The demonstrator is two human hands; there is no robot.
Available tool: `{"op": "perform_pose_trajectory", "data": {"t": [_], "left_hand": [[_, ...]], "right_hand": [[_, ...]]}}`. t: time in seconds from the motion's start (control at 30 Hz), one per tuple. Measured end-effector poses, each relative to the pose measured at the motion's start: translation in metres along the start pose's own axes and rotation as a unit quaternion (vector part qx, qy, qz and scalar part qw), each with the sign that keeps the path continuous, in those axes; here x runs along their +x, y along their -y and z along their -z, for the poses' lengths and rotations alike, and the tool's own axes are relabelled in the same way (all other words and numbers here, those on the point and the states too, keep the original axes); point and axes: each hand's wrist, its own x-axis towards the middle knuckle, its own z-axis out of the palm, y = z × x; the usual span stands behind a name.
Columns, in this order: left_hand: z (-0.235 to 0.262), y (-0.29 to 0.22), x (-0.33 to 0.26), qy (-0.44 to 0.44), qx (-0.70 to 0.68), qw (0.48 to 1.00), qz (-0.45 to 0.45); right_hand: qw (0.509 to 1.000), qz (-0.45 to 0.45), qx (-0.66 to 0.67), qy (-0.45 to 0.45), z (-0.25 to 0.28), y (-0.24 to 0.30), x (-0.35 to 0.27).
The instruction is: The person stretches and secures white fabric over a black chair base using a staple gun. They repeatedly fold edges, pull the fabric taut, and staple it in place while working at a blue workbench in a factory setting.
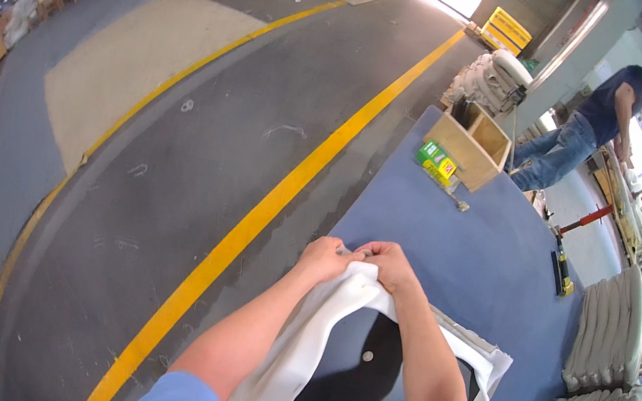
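Note:
A dark flat panel (340,371) with round metal fittings lies on the blue-grey table, wrapped around its edges by white padding (333,307). Grey fabric (464,332) shows outside the padding along the right side. At the panel's far corner, my left hand (321,260) pinches the edge of the covering. My right hand (389,265) is closed on the same edge, its fingertips nearly meeting those of the left. Whether the fingers grip fabric, padding or both is partly hidden by the hands themselves.
An open wooden box (476,149) and a green-yellow carton (437,160) stand at the table's far end. A yellow-black tool (561,274) lies at the right edge. Stacked grey cushions (609,330) rise on the right. A co-worker (589,125) stands beyond.

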Motion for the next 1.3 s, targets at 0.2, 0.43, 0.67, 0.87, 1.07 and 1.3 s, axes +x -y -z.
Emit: {"op": "perform_pose_trajectory", "data": {"t": [0.2,0.43,0.67,0.87,1.07,1.3], "left_hand": [[0.001,-0.013,0.004,0.046,0.057,0.996,0.044],[0.012,-0.028,0.015,0.131,0.119,0.981,0.075],[0.013,-0.036,0.016,0.120,0.202,0.968,0.085],[0.014,-0.038,0.020,0.118,0.233,0.962,0.077],[-0.001,-0.008,0.007,0.022,0.058,0.992,0.107],[0.003,-0.018,0.009,0.052,0.129,0.985,0.098]], "right_hand": [[0.999,-0.019,0.047,0.004,0.004,-0.007,0.008],[1.000,0.004,0.017,0.007,0.007,-0.011,0.009],[0.999,0.015,-0.038,0.002,0.004,-0.009,0.008],[0.995,0.052,-0.083,-0.010,0.001,-0.010,0.007],[0.994,0.046,-0.093,-0.015,-0.002,-0.007,0.006],[0.992,0.088,-0.090,0.001,0.004,-0.017,0.016]]}}
